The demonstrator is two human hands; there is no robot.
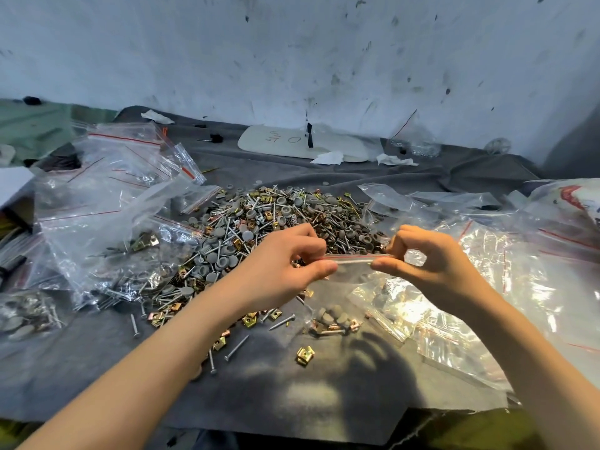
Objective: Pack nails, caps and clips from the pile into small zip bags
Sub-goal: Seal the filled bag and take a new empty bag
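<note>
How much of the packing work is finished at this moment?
Done: filled bags lie at the left. In hand: left hand and right hand pinch the zip strip of a loaded small bag. Left: the large pile is unpacked.

Bright, sharp — glare, curved edges

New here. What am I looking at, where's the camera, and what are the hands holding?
There is no robot: a person works with bare hands. The single picture comes from a camera worn on the head, looking forward and down. On the grey cloth lies a pile of nails, grey caps and brass-coloured clips, with clear zip bags heaped on both sides. The left hand and right hand each pinch the top strip of one small zip bag. Some caps and clips sit at its bottom. Whether it is being sealed or opened, I cannot tell.
</note>
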